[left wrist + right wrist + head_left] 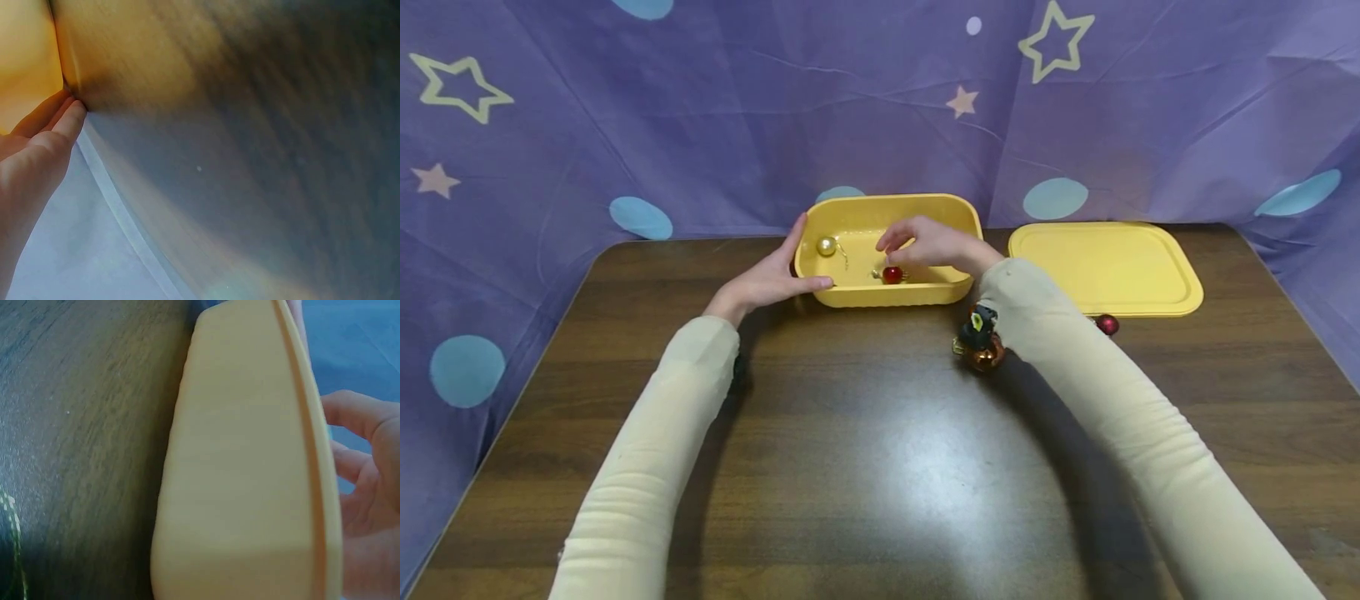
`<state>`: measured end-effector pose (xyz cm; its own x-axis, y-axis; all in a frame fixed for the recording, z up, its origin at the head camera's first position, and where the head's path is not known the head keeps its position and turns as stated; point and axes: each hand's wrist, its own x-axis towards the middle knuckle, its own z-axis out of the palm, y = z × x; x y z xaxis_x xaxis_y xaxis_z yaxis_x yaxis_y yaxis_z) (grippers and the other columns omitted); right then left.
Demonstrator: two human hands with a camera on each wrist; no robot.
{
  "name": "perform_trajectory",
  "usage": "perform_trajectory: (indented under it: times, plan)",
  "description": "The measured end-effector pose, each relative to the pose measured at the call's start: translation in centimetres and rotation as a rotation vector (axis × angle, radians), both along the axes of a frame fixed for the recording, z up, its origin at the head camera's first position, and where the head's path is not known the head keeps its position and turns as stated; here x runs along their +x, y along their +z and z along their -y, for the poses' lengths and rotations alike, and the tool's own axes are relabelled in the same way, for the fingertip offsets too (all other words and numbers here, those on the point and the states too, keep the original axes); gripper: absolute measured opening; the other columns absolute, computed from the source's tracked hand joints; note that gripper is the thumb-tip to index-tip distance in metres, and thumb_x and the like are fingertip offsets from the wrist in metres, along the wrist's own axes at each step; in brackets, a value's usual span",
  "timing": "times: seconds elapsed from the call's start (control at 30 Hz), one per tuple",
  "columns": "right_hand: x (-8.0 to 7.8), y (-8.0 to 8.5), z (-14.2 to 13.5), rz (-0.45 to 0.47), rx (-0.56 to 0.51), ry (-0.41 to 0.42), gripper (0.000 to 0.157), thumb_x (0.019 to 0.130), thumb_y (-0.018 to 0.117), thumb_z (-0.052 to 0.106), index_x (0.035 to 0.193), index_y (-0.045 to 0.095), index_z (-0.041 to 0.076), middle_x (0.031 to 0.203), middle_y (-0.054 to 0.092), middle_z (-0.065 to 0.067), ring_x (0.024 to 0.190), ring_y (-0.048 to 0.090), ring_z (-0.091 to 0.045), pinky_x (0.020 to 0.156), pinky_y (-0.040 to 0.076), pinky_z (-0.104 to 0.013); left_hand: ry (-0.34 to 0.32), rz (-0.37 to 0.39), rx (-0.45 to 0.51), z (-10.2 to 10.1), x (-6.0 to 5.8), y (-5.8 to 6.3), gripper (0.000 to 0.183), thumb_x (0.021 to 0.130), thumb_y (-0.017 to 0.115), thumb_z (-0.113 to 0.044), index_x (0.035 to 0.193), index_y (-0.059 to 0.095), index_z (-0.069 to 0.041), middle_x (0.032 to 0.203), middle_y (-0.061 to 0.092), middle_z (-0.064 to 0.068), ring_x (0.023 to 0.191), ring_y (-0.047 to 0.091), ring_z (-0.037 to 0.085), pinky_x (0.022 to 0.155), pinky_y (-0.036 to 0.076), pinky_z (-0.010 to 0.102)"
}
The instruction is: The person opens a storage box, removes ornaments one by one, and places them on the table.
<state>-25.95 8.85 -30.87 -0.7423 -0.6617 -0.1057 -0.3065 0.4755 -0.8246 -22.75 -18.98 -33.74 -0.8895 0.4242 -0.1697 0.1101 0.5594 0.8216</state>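
Note:
A yellow plastic container [887, 296] stands on the table against the backdrop. My left hand [771, 273] holds its left end, thumb along the front rim and fingers against the outer side; the left wrist view shows those fingers [69, 119] touching the wall. Over the container's inside hovers my right hand [932, 243], fingers loosely bent. Just below it lies a red bauble [892, 274] on the container's floor. A gold bauble [826, 246] rests inside at the left. In the right wrist view the container's wall [244, 450] partly hides the right hand [372, 462], which appears to hold nothing.
To the right lies a flat yellow lid [1105, 267]. A dark red bauble [1107, 324] sits at its front edge. Beside the right sleeve is a copper bauble [985, 354] with a black figure [979, 327]. A purple starry cloth [880, 108] hangs behind the table.

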Motion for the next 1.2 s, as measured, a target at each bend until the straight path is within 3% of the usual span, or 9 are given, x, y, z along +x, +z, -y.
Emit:
perform_trajectory:
  times: [0.17,0.37,0.6,1.03,1.2]
  plan:
    - [-0.1,-0.6,0.1,0.049,0.072,-0.009,0.035,0.087,0.063,0.005,0.119,0.060,-0.009,0.116,0.063,-0.022,0.108,0.055,-0.026,0.090,0.041,-0.029,0.004,0.000,0.011,-0.1,0.1,-0.1,0.111,0.087,0.073,-0.028,0.154,-0.016,-0.022,0.160,-0.005,0.011,0.141,0.012,0.024,0.114,0.013,0.040]
    - [-0.1,-1.5,0.1,0.128,0.059,0.039,0.032,0.085,0.061,-0.004,0.116,0.058,-0.011,0.114,0.065,-0.023,0.108,0.060,-0.027,0.089,0.043,-0.025,-0.001,-0.010,0.015,-0.1,0.0,-0.1,0.111,0.087,0.073,-0.027,0.154,-0.016,-0.021,0.160,-0.005,0.011,0.142,0.010,0.024,0.114,0.010,0.039]
    - [0.3,-1.8,0.1,0.071,0.078,0.065,0.028,0.085,0.059,-0.007,0.112,0.062,-0.010,0.114,0.066,-0.022,0.111,0.059,-0.031,0.092,0.044,-0.029,-0.005,-0.004,0.025,-0.2,0.1,-0.1,0.111,0.087,0.073,-0.028,0.154,-0.016,-0.021,0.160,-0.006,0.012,0.143,0.009,0.026,0.115,0.009,0.040]
    - [0.0,-1.2,-0.5,0.132,-0.055,-0.039,0.032,0.087,0.061,-0.005,0.118,0.058,-0.011,0.106,0.064,-0.021,0.081,0.059,-0.019,0.072,0.052,-0.030,-0.003,0.008,0.015,-0.2,0.1,0.1,0.110,0.088,0.072,-0.028,0.154,-0.016,-0.024,0.160,-0.005,0.011,0.143,0.009,0.025,0.114,0.009,0.040]
    - [0.0,-0.3,-1.0,0.146,-0.121,-0.063,0.032,0.087,0.060,-0.005,0.118,0.057,-0.011,0.105,0.064,-0.021,0.079,0.059,-0.017,0.072,0.051,-0.030,0.001,0.014,0.010,-0.1,-0.1,0.0,0.110,0.088,0.072,-0.029,0.154,-0.016,-0.026,0.160,-0.006,0.010,0.143,0.009,0.025,0.114,0.010,0.042]
